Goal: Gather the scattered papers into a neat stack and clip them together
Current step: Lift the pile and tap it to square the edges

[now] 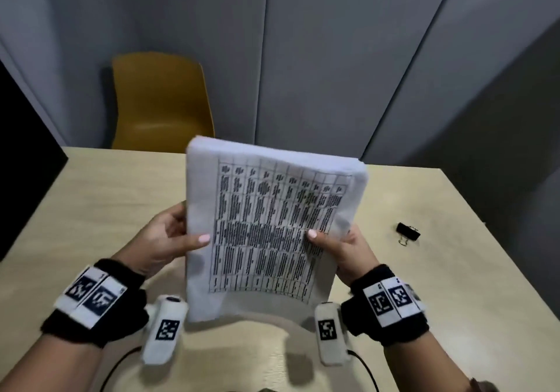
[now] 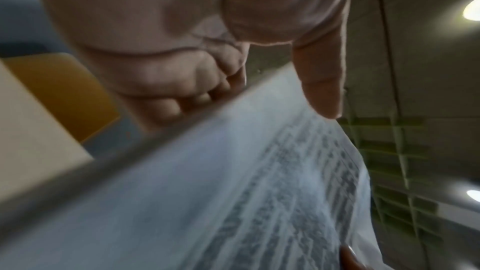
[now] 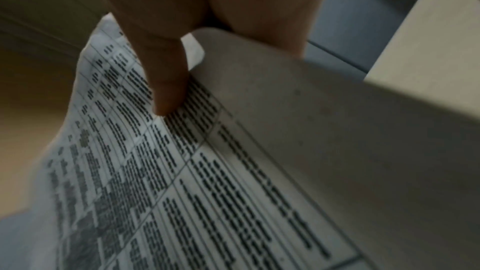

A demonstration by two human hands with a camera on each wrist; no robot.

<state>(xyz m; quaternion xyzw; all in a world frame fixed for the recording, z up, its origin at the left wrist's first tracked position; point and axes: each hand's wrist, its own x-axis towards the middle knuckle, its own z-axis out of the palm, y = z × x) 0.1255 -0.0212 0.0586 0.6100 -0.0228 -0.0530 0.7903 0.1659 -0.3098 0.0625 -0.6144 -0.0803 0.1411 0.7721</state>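
Head view: both hands (image 1: 257, 249) on paper stack (image 1: 266, 225) side edges, above table (image 1: 106, 185).

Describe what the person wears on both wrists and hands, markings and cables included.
Each forearm is bare, with no sleeve. The left hand and right hand each have a fuzzy black wristband carrying white tiles printed with black square code markers. A white, cloth-covered camera pod hangs below each wrist, marked with one more code, and a thin black cable runs from each. The thumbnails are painted pale pink.
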